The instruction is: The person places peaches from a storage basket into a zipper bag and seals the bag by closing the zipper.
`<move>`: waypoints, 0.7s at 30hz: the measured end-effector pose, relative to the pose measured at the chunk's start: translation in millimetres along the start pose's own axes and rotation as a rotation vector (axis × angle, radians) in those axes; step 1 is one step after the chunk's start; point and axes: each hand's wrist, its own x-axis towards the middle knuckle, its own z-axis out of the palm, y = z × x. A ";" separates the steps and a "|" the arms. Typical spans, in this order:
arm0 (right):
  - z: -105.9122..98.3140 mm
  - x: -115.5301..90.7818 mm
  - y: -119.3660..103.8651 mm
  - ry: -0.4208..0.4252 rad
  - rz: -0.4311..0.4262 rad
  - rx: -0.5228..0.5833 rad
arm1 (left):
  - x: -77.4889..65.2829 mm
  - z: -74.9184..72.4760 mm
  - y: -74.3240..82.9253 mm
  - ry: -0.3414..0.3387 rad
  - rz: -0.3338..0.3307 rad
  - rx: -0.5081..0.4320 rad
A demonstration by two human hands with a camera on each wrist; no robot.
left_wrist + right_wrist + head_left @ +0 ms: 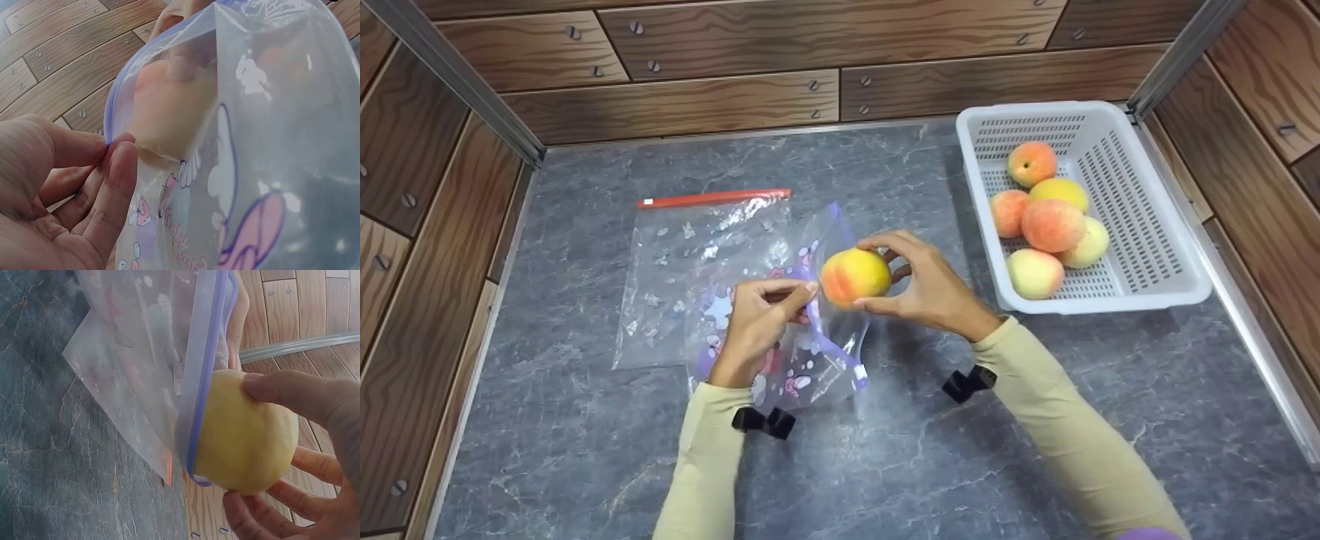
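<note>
I'm at what looks like a walled-in work booth; lab or workshop, can't tell. Grey marble-patterned desk (900,465), plank-patterned panels (840,34) round three sides, metal posts (456,73) at both far corners.

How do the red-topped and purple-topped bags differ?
The red-topped bag lies flat; the purple-topped bag is open, its rim pinched by the left hand. The red-topped bag's prints look pale; the purple-topped bag's include bright pink and purple. Both are see-through.
</note>
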 end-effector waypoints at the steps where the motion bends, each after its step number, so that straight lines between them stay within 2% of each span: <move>1: 0.0 0.1 -0.4 0.001 0.004 0.005 | 0.1 0.0 0.0 0.000 0.001 -0.003; 7: -2.2 -0.8 -2.9 0.009 0.040 0.065 | 0.6 -0.4 0.0 -0.019 -0.027 -0.030; 13: -4.6 -1.8 -2.0 0.016 0.038 0.065 | 0.5 -1.3 0.7 -0.051 -0.035 -0.032; 21: -5.6 -2.9 4.4 0.056 0.051 0.088 | 0.4 -2.5 0.1 -0.047 -0.043 -0.024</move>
